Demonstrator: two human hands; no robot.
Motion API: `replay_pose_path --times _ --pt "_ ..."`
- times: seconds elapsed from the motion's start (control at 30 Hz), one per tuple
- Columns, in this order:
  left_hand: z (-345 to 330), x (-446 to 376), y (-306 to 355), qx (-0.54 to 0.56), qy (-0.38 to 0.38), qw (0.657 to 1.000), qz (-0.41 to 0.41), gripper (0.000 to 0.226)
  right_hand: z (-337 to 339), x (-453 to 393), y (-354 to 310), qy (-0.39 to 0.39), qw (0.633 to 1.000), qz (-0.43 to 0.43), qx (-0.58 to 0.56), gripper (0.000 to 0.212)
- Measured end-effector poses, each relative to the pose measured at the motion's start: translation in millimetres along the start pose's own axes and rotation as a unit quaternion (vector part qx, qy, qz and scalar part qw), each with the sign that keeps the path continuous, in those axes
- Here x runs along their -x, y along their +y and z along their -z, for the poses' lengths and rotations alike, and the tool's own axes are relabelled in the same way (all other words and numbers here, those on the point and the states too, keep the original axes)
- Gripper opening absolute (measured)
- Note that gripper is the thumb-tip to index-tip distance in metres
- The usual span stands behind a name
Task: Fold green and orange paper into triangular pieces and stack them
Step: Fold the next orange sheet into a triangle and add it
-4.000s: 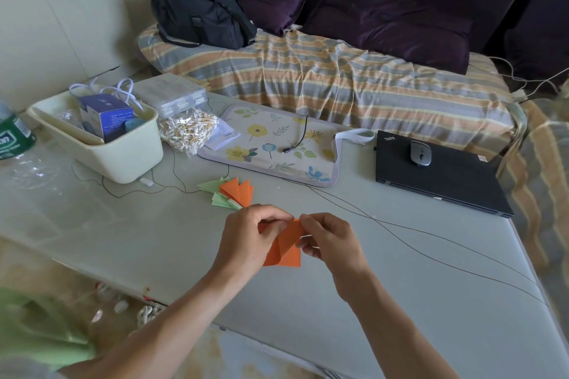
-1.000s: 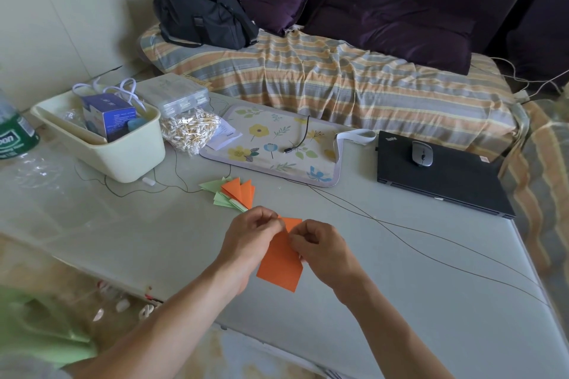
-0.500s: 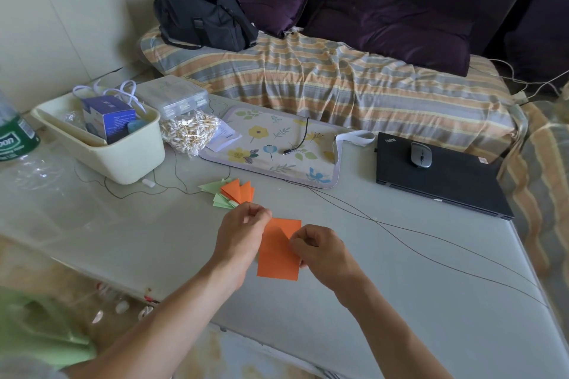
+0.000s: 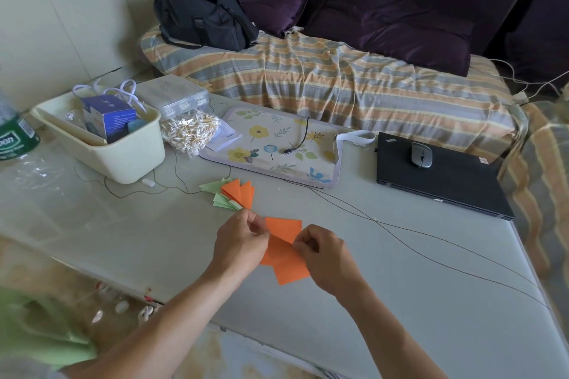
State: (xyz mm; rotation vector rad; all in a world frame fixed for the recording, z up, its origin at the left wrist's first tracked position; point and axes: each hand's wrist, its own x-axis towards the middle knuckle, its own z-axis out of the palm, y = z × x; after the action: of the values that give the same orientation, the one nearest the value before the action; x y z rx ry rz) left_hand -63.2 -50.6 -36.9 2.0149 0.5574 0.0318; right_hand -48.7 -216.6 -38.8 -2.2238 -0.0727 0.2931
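An orange paper strip (image 4: 284, 251) is held just above the table in front of me, bent at its middle so the two halves angle apart. My left hand (image 4: 241, 243) pinches its left edge between thumb and fingers. My right hand (image 4: 323, 251) pinches the fold on the right side. Behind the hands lies a small pile of folded triangular pieces (image 4: 232, 194), orange ones on top of pale green ones.
A cream tub (image 4: 123, 157) with a blue box stands at the left, with a bag of cotton swabs (image 4: 191, 131) and a floral pad (image 4: 277, 144) beyond. A black laptop (image 4: 440, 175) with a mouse lies at the right. Thin cables (image 4: 400, 234) cross the table.
The orange strip, held flat half a second ago, is now bent at its middle, with the lower half swung out to the right. Both hands kept their hold.
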Motion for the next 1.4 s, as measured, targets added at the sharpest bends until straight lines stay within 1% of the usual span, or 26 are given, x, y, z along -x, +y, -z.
replay_pose_path --times 0.07,0.13,0.17,0.3,0.43,0.5,0.6,0.7,0.77,0.83,0.9,1.0,1.07,1.2,1.3,1.4 --pt "-1.5 0.5 -0.6 -0.004 -0.055 0.998 0.001 0.015 -0.3 1.0 -0.8 -0.01 1.0 0.013 0.012 0.007" --pt "-3.0 3.3 -0.5 -0.012 -0.107 0.994 0.014 0.011 -0.7 0.9 -1.5 -0.006 1.0 0.019 0.017 0.008" --pt "-3.6 4.0 -1.5 -0.027 -0.119 0.992 0.019 0.008 -0.6 0.6 -1.9 0.004 1.0 0.021 0.012 0.008" --pt "-2.3 3.3 -4.3 -0.041 -0.119 0.991 0.043 0.004 2.1 0.1 -3.6 0.04 0.997 0.008 -0.06 0.01" --pt "-1.1 3.8 -1.1 0.001 -0.136 0.988 0.079 0.009 1.1 -0.7 -3.2 0.069 0.994 0.003 -0.09 0.015" --pt "-1.1 4.9 1.1 0.035 -0.126 0.987 0.096 0.01 0.9 -0.8 -4.0 0.071 0.99 -0.018 -0.121 0.018" --pt "1.2 3.9 4.3 0.093 -0.091 0.985 0.109 0.008 3.5 -0.8 -5.1 0.029 0.981 -0.069 -0.178 0.033" --pt "4.3 4.2 9.9 0.139 -0.095 0.978 0.127 0.006 0.0 -0.5 -4.5 -0.031 0.98 -0.074 -0.183 0.045" --pt "4.2 4.8 12.4 0.131 -0.111 0.974 0.146 0.005 -1.6 -0.5 -4.2 -0.031 0.982 -0.073 -0.172 0.046" --pt "3.6 4.2 12.4 0.098 -0.121 0.974 0.165 0.004 -0.7 -1.3 -4.1 -0.021 0.984 -0.074 -0.162 0.042" --pt "3.8 4.5 12.1 0.081 -0.14 0.971 0.176 0.007 0.7 -2.3 -2.9 -0.007 0.984 -0.079 -0.158 0.038" --pt "2.7 7.7 13.0 0.092 -0.172 0.963 0.186 0.01 2.5 -3.0 -1.1 0.015 0.981 -0.081 -0.175 0.033" --pt "1.1 8.6 13.3 0.131 -0.154 0.963 0.178 0.009 2.5 -3.2 -1.6 0.007 0.981 -0.079 -0.179 0.029" --pt "1.6 3.6 13.2 0.209 -0.084 0.963 0.151 0.012 0.6 -2.6 -3.1 -0.011 0.983 -0.069 -0.168 0.023" --pt "2.4 4.1 13.1 0.246 -0.077 0.953 0.157 0.01 2.2 -2.5 -4.3 -0.003 0.982 -0.065 -0.176 0.021" --pt "1.6 4.6 12.0 0.281 -0.062 0.945 0.157 0.007 3.9 -1.3 -5.7 -0.012 0.975 -0.063 -0.211 0.018"
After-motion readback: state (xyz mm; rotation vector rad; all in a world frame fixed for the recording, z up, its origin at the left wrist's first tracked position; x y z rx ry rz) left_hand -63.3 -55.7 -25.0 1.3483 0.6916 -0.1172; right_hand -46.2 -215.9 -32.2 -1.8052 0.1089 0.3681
